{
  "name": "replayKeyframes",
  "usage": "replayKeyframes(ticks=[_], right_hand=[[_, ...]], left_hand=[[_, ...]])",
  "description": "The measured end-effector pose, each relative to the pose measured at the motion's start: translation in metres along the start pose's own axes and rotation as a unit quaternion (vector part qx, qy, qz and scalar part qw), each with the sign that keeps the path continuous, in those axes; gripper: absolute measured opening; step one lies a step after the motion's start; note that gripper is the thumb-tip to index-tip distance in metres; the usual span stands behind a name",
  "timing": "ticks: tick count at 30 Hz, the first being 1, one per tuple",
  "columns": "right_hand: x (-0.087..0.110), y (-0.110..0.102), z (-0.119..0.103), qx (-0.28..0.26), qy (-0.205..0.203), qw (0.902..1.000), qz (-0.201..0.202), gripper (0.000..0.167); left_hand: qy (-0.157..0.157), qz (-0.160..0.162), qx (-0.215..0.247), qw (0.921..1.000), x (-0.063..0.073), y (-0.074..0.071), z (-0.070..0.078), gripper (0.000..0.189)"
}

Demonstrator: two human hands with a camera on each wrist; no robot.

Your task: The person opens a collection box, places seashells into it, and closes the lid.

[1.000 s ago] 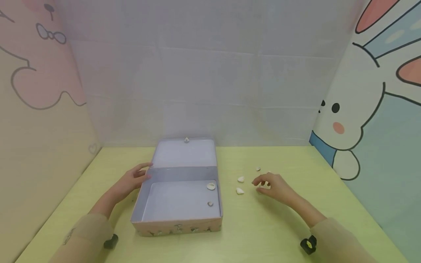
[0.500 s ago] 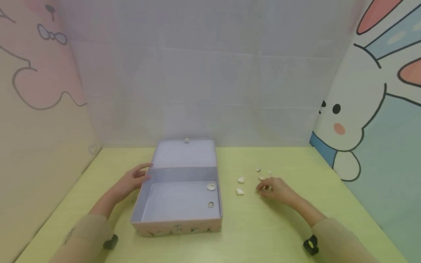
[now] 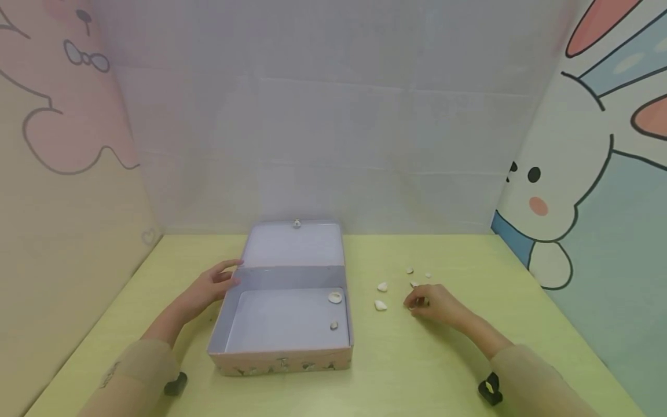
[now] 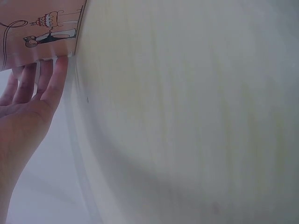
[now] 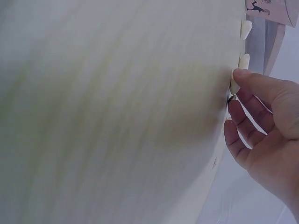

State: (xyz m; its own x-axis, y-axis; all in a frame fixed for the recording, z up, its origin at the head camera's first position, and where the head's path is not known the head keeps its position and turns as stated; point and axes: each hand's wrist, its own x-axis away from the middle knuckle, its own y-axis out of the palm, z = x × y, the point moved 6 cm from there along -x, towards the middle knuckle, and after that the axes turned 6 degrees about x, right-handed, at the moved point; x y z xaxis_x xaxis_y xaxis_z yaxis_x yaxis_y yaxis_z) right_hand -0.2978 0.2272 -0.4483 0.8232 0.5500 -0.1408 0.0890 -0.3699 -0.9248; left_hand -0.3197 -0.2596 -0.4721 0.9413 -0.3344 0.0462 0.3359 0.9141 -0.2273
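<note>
The metal-looking box (image 3: pixel 281 360) stands with its lid (image 3: pixel 292 246) tipped back; its outside is pink with small drawings. A round pale seashell (image 3: pixel 335 297) and a smaller seashell (image 3: pixel 334 326) lie inside at the right. My left hand (image 3: pixel 208 289) rests against the box's left side near the hinge; in the left wrist view its extended fingers (image 4: pixel 58 79) touch the printed wall. At the right, my right hand (image 3: pixel 438 304) pinches a small seashell (image 5: pixel 234 84) between thumb and finger, down at the table surface. The hand partly hides that shell in the head view.
Two white seashells, a rear one (image 3: pixel 383 286) and a front one (image 3: pixel 381 305), lie between box and right hand. Other small shells, one farther back (image 3: pixel 409 270) and one tiny (image 3: pixel 428 275), lie behind the hand on the yellow-green table (image 3: pixel 396 376). Printed panels surround the table.
My right hand has come slightly nearer the front and lower, uncovering small shells behind it, and its fingers have closed on a shell. The left hand and box stay put.
</note>
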Motion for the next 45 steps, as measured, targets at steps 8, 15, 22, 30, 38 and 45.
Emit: replayKeyframes(ticks=[8,15,22,30,38,45], right_hand=[[0.001,-0.002,-0.004,0.005,-0.008,0.9999,0.007,0.008],[0.001,-0.004,-0.006,0.010,-0.010,0.9998,0.017,0.008],[-0.002,-0.007,-0.016,0.015,-0.030,0.9992,0.022,0.009],[-0.006,-0.015,-0.031,0.006,-0.071,0.9972,0.023,0.009],[-0.014,-0.023,-0.050,-0.003,-0.070,0.9972,0.026,0.008],[-0.024,-0.032,-0.074,0.002,-0.075,0.9963,0.040,0.010]], left_hand=[[0.002,0.001,-0.011,0.9999,0.002,0.001,0.001,0.063],[-0.001,0.005,-0.016,0.9999,0.002,0.001,0.002,0.063],[0.002,0.003,-0.016,0.9999,0.002,0.000,0.002,0.063],[0.000,0.005,-0.018,0.9998,0.001,0.000,0.002,0.063],[0.003,0.005,-0.019,0.9998,0.001,-0.001,0.005,0.063],[-0.002,0.004,-0.014,0.9999,-0.001,-0.005,0.003,0.062]])
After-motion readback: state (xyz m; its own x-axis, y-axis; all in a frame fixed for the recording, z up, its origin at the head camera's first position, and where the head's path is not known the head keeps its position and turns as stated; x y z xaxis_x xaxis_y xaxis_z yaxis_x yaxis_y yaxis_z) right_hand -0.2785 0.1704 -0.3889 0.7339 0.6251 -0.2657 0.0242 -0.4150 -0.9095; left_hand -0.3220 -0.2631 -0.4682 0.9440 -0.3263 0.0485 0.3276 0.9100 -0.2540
